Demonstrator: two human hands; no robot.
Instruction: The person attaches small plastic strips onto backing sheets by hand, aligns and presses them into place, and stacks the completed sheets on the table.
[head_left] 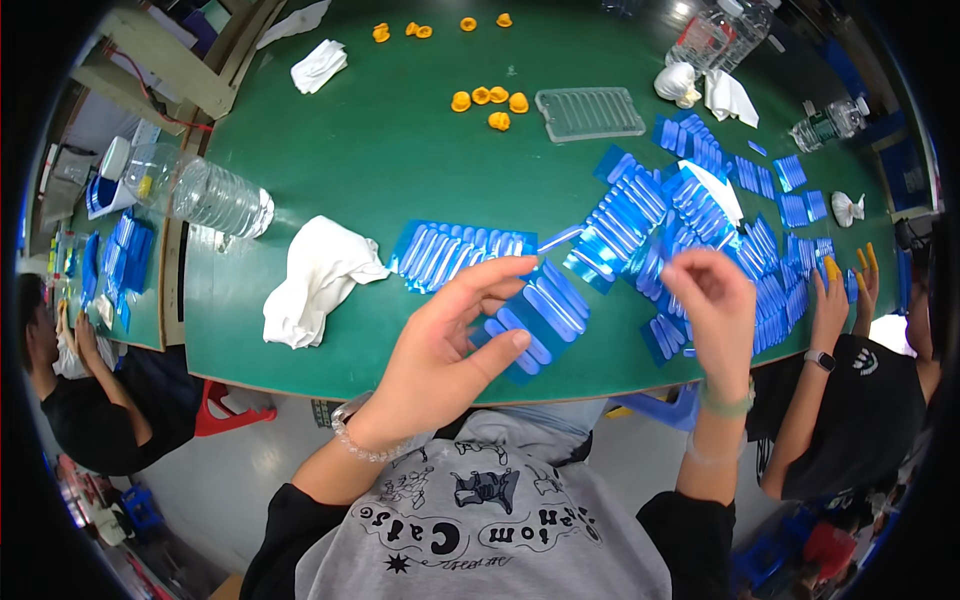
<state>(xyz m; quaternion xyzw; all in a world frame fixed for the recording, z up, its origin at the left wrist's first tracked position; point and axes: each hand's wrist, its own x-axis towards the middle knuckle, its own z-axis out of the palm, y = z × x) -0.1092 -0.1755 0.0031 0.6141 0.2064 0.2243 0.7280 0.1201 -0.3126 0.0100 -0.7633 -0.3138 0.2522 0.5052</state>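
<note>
My left hand (450, 335) holds a small blue sheet (556, 308) between thumb and fingers, above the near edge of the table. Several long, rounded, pale-blue strips lie side by side on that sheet. Just beyond my left fingertips, a single narrow strip (560, 238) sticks out at a slant. Behind the hand lies a wider blue sheet with a row of strips (455, 250). My right hand (715, 290) is raised over the right-hand pile of strip sheets (625, 220), its fingers curled and pinched together. Whatever is between those fingertips cannot be made out.
A crumpled white cloth (320, 280) and a large plastic bottle (200, 190) are on the left. Yellow finger cots (490, 97) and a clear ribbed tray (590, 113) lie farther back. On the right, a co-worker's hands (830, 300) are near the pile; another person sits left.
</note>
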